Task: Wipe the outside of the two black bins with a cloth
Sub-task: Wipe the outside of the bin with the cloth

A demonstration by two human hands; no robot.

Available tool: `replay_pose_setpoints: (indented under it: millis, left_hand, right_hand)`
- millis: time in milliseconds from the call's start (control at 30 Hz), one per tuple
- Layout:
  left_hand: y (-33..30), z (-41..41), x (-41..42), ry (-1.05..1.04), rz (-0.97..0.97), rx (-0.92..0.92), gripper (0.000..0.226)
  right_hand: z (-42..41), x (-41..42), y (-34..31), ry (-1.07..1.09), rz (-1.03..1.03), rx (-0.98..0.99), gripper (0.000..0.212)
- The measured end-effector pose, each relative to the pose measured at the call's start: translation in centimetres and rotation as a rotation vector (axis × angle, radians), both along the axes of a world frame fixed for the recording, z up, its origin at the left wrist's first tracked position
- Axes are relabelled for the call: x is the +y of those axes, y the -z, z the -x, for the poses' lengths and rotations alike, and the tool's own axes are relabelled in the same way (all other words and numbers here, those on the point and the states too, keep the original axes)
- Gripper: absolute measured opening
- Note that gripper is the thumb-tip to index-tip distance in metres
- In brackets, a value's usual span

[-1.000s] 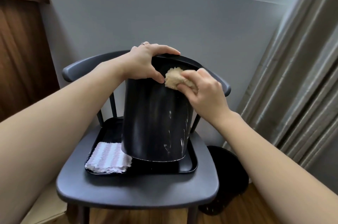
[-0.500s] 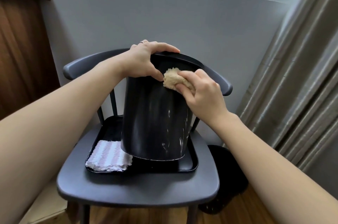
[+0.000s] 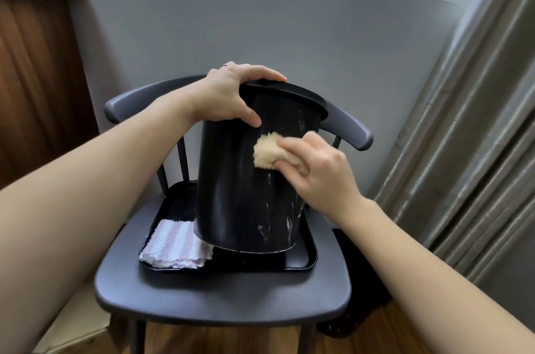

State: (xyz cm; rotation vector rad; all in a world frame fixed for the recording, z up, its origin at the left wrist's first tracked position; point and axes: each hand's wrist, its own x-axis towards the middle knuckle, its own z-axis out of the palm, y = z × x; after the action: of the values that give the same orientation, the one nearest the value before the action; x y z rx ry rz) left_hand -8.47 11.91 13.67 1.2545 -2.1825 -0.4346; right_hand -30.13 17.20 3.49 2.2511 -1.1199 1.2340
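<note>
Right hand (image 3: 321, 171) slid cloth (image 3: 267, 154) lower; left hand (image 3: 231, 96) grips bin (image 3: 246, 203) rim.

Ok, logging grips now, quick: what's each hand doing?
Left hand: grips the black bin by its rim.
Right hand: holds the tan cloth against the bin.

Bin on tray, tray on chair

The bin (image 3: 246, 194) stands tilted on the tray (image 3: 307, 255), folded cloth (image 3: 173, 249) left of it; the chair (image 3: 225, 295) backs the wall (image 3: 231, 20).

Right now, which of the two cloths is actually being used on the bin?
The tan fluffy cloth, gripped by the right hand against the black bin. The striped folded cloth lies untouched in the tray.
</note>
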Motion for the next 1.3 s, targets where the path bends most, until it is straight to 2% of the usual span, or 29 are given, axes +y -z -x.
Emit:
replay_pose_setpoints:
  millis: [167, 367, 633, 800, 867, 1033, 1167, 1300]
  left_hand:
    - [-0.1, 0.2, 0.1, 0.002, -0.010, 0.007, 0.082]
    - [-0.1, 0.5, -0.1, 0.000, -0.006, -0.004, 0.081]
    - [0.0, 0.4, -0.7, 0.037, -0.022, 0.007, 0.082]
    - [0.0, 0.6, -1.1, 0.069, -0.034, 0.017, 0.081]
    - [0.0, 0.5, -1.4, 0.079, -0.032, 0.020, 0.081]
    - [0.1, 0.1, -1.8, 0.076, -0.024, 0.035, 0.081]
    - [0.2, -0.1, -2.0, 0.077, -0.021, 0.050, 0.081]
    - [0.2, -0.1, -2.1, 0.078, -0.022, 0.058, 0.082]
  right_hand:
    - [0.8, 1.6, 2.8, -0.065, 0.013, 0.188, 0.023]
    - [0.1, 0.5, 1.1, 0.043, -0.009, -0.062, 0.030]
    - [0.8, 2.9, 5.4, -0.069, -0.025, 0.187, 0.028]
    - [0.2, 0.9, 2.3, 0.052, -0.035, -0.093, 0.030]
    - [-0.1, 0.8, 2.2, 0.066, -0.046, -0.123, 0.031]
    - [0.4, 3.6, 6.5, -0.090, -0.064, 0.105, 0.029]
    - [0.9, 4.2, 7.5, -0.112, -0.046, 0.222, 0.026]
    - [0.3, 2.4, 4.8, 0.010, -0.039, -0.009, 0.028]
